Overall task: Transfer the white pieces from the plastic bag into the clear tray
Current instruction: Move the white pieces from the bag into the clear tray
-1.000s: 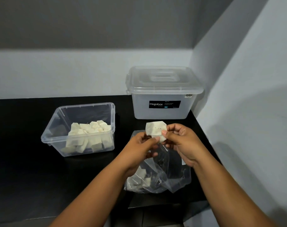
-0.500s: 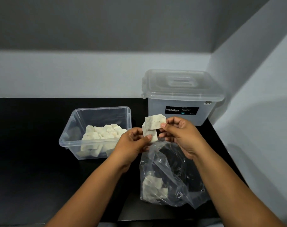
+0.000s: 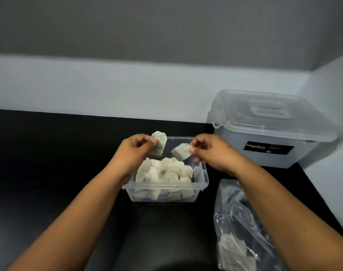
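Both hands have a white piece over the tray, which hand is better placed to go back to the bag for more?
Right. The right hand is nearer the plastic bag, which lies right of the clear tray. The left hand would have to cross over it.

Two white pieces hang above the clear tray [image 3: 203, 182]: the left piece [image 3: 158, 145] stands nearly upright, the right piece [image 3: 182, 151] tilts. The tray holds a heap of white pieces [image 3: 164, 173] (speckled, irregular). The plastic bag [image 3: 243, 227] lies crumpled just right, a few pieces inside.
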Demonstrator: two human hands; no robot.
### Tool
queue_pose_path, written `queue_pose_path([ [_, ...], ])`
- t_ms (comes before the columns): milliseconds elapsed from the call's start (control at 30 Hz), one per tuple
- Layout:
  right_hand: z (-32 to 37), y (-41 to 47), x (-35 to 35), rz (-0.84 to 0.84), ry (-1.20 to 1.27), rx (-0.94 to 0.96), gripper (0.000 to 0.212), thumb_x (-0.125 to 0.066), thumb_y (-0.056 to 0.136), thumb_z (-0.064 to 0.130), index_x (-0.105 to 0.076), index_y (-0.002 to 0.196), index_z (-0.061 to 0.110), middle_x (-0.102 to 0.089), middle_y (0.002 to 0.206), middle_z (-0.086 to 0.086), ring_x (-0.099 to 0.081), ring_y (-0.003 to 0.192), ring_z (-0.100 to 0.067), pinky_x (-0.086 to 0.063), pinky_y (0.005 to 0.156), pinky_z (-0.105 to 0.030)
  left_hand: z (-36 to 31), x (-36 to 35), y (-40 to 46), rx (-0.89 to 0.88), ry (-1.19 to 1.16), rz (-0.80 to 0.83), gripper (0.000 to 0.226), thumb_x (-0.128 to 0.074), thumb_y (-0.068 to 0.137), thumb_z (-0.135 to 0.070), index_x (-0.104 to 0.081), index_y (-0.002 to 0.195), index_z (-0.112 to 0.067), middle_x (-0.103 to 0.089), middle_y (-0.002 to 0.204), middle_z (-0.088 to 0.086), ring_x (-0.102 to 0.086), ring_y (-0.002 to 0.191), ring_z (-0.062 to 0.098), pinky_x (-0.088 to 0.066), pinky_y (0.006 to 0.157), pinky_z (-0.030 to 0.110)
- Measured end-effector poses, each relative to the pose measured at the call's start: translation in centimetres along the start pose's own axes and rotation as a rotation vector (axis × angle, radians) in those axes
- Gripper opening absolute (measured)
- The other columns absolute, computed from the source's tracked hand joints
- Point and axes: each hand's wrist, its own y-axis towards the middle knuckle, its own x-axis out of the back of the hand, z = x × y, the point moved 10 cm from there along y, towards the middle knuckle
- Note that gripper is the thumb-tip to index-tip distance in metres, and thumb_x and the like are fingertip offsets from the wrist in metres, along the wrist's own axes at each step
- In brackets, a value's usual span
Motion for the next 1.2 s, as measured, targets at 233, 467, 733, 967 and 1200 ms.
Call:
queue_pose_path([
  [233,0.1,3.0,-9.0,0.476,-0.532,-0.055,0.005,-0.057,0.095,0.02,-0.062,0.093,0.021,-0.066,0.087,0.003,-0.066,0.078,-0.014,-0.052,0.071,-0.029,0.5,3.1,2.8,0.0,0.216,0.084,0.011,-0.062,0.084,0.002,-0.063,0.086,-0.009,-0.063,0.081,0.013,-0.06,0.069,0.02,-0.055,0.063,0.028],
  [467,-3.7,3.9,-13.9,0.71,-0.593,-0.28,0.005,-0.054,0.096,0.012,-0.057,0.095,0.016,-0.062,0.08,-0.003,-0.057,0.062,-0.016,-0.05,0.057,-0.024,1.4,0.4,3.7,0.018,0.508,0.325,0.035,-0.062,0.078,0.001,-0.053,0.104,-0.022,-0.062,0.088,0.009,-0.067,0.077,0.022,-0.061,0.071,0.036],
  [733,-3.5,5.5,-12.5,0.498,-0.786,-0.256,0.023,-0.067,0.087,0.021,-0.068,0.109,0.014,-0.069,0.104,-0.007,-0.067,0.092,-0.025,-0.054,0.077,-0.034,4.6,-3.3,3.7,0.011,1.01,0.673,0.022,-0.064,0.084,-0.013,-0.055,0.1,-0.025,-0.056,0.091,-0.007,-0.06,0.081,0.015,-0.055,0.073,0.032],
  [967,-3.4,5.8,-10.2,0.345,-0.747,-0.289,0.025,-0.072,0.084,0.026,-0.069,0.104,0.012,-0.07,0.098,-0.007,-0.065,0.084,-0.023,-0.048,0.065,-0.03,7.7,-6.0,3.6,0.081,1.233,0.841,0.018,-0.07,0.082,-0.014,-0.056,0.089,-0.024,-0.057,0.086,-0.005,-0.057,0.077,0.016,-0.046,0.066,0.026],
  [1200,-2.3,5.0,-8.3,0.273,-0.64,-0.262,0.025,-0.074,0.083,0.034,-0.071,0.094,0.012,-0.07,0.1,-0.005,-0.065,0.095,-0.023,-0.052,0.077,-0.032,9.3,-6.3,3.3,0.225,1.255,0.85,0.021,-0.07,0.084,-0.012,-0.062,0.103,-0.013,-0.065,0.091,0.002,-0.062,0.066,0.015,-0.047,0.052,0.018],
])
